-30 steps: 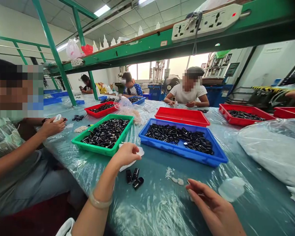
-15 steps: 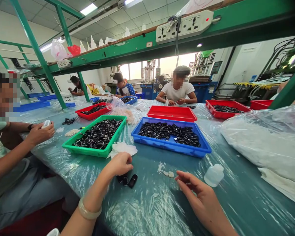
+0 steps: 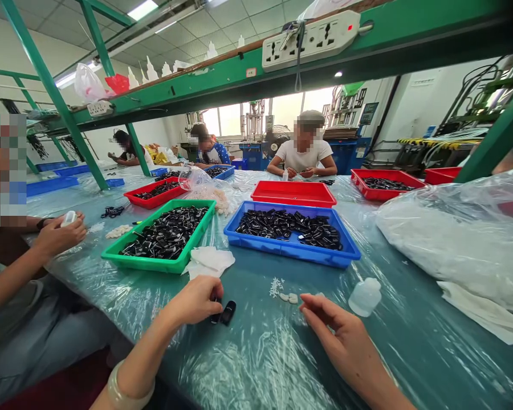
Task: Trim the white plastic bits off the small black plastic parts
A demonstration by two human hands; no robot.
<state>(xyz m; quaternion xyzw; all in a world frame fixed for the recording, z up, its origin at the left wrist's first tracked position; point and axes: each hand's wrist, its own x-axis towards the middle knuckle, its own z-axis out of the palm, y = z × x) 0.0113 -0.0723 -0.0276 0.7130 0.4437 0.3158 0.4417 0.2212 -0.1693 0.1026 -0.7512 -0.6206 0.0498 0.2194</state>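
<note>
My left hand (image 3: 196, 300) is over a few small glossy black plastic pieces (image 3: 228, 312) on the table. Its thumb and forefinger are closed on one of them, which the fingers partly hide. My right hand (image 3: 342, 339) hovers low over the sheet with thumb and fingers apart, and no object shows between them. Just left of its fingertips lie a few cream-white oval pieces (image 3: 288, 298), beside a small heap of tiny white bits (image 3: 276, 287). A translucent squeeze bottle (image 3: 365, 296) stands to the right of that hand.
Beyond my hands, a green tray (image 3: 143, 263) and a blue tray (image 3: 290, 254) hold many black pieces. White tissue (image 3: 209, 261) lies by the green one. A large clear bag (image 3: 453, 245) takes up the right side. Co-workers sit left and opposite. A green shelf beam (image 3: 222, 77) crosses overhead.
My left hand has lowered toward me onto the black pieces, and its fingers have closed on one. My right hand holds nearly the same pose. The whole view has shifted slightly.
</note>
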